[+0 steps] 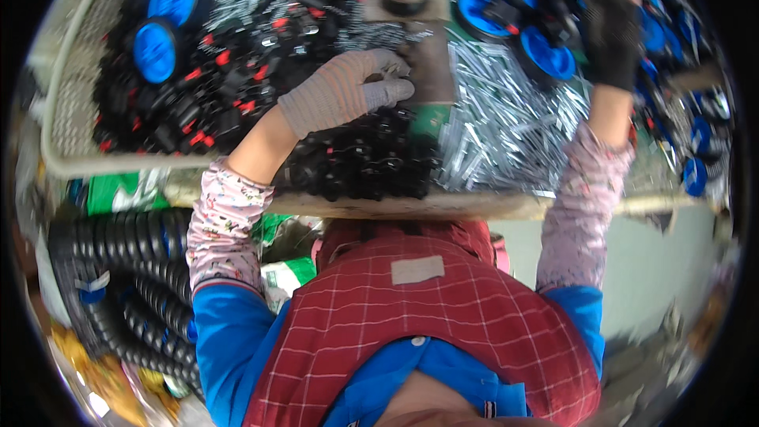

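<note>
Left hand [348, 91], grey knit glove: fingers curled, seemingly pinching small silver metal pins [393, 71]; pin heap [506, 122] lies rightward. Right hand [609, 32], black glove: grip unclear.

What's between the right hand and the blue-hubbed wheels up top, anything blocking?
Nothing visible. The right hand, in a dark glove, is already on the pile of blue-hubbed wheels. The heap of metal pins lies nearer the person, below that hand. The left hand is apart, at the small block.
</note>
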Tool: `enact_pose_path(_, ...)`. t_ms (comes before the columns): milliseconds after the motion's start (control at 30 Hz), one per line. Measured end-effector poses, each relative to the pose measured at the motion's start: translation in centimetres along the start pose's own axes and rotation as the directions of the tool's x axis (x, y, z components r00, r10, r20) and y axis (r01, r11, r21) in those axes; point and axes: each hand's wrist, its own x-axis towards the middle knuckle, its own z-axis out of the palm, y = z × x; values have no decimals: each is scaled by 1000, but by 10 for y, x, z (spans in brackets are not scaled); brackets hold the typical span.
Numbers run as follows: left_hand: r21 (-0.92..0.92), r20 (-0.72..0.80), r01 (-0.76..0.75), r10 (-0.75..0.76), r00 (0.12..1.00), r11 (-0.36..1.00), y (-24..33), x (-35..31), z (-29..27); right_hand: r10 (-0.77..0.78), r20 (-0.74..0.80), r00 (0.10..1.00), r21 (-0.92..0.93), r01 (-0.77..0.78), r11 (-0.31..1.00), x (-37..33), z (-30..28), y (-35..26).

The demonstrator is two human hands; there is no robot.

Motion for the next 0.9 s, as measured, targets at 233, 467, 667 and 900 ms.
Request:
enact_pose_path(233, 749, -660, 614, 372, 653, 250, -16, -63, -129, 377, 57, 924, -83, -372, 924, -86, 21, -51)
enact_pose_path(467, 382, -917, 923, 105, 384, -38, -96, -78, -203, 361, 150, 921, -366, -288, 885, -140, 24, -38)
enact_pose_path(667, 469, -859, 755, 434, 270, 459, -52, -94, -183, 208, 303, 930, -702, 70, 709, -133, 72, -31)
enact_pose_path(900, -539, -599, -222, -185, 779, 813, -32, -76, 5, 317, 465, 827, -861, 340, 378, -113, 131, -21)
